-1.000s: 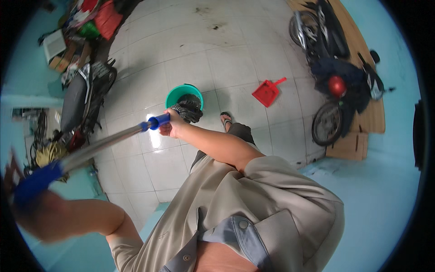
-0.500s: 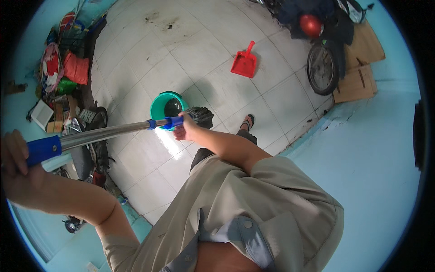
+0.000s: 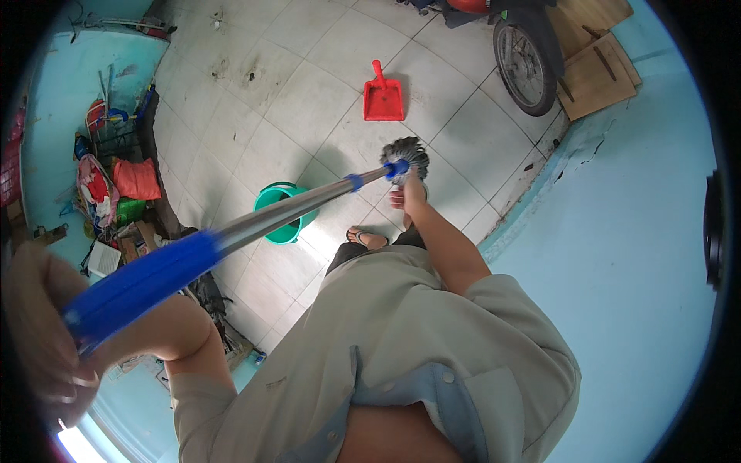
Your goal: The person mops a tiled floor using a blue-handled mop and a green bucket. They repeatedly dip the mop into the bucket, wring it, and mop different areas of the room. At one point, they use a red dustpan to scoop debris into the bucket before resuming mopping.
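Observation:
A mop with a steel pole [image 3: 285, 216] slants across the view, its blue grip at the lower left. My left hand [image 3: 54, 332], partly blurred, is closed around the end of that grip. At the far end, my right hand [image 3: 412, 191] is closed with curled fingers beside the lower blue joint. The grey stringy mop head [image 3: 409, 152] hangs just beyond it, above the tiles. A green bucket [image 3: 266, 202] stands left of my right hand, partly hidden behind the pole. A red dustpan [image 3: 384, 102] lies on the floor beyond the mop head.
A motorbike wheel [image 3: 526, 65] and wooden boards [image 3: 600, 77] stand at the upper right, by a pale blue wall [image 3: 617, 255]. Bags and clutter [image 3: 135, 179] line the left side. My sandalled foot [image 3: 369, 238] is on the tiled floor [image 3: 309, 85].
The mop head and my right hand have swung right, away from the bucket. My left hand has lowered with the grip, and the view has shifted.

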The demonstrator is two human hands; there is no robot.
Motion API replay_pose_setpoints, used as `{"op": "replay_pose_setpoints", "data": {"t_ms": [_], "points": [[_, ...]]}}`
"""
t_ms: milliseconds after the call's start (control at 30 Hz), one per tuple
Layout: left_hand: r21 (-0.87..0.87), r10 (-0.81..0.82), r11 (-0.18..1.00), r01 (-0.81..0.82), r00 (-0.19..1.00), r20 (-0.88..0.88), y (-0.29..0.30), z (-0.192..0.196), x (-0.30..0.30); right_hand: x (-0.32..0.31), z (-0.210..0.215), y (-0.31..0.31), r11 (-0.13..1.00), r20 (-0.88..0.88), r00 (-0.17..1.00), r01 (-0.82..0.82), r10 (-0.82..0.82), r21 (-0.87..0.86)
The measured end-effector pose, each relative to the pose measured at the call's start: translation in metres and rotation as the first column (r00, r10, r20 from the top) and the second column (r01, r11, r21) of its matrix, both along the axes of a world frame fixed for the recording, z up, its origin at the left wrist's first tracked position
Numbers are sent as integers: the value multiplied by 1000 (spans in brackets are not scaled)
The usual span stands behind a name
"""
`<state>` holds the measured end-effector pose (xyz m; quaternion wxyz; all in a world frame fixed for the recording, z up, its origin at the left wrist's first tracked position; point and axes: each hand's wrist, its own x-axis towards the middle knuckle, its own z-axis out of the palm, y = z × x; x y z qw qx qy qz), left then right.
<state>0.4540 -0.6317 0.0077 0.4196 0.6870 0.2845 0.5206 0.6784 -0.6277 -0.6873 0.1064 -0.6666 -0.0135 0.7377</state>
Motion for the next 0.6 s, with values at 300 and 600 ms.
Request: {"op": "replay_pose_setpoints", "data": {"t_ms": [300, 600], "points": [[-300, 285, 933, -198, 917, 279, -8, -210, 40, 17, 53, 15, 308, 652, 744, -661, 148, 684], [-15, -366, 917, 399, 855, 367, 35, -197, 15, 0, 36, 70, 327, 902, 404, -882, 153, 340]]}}
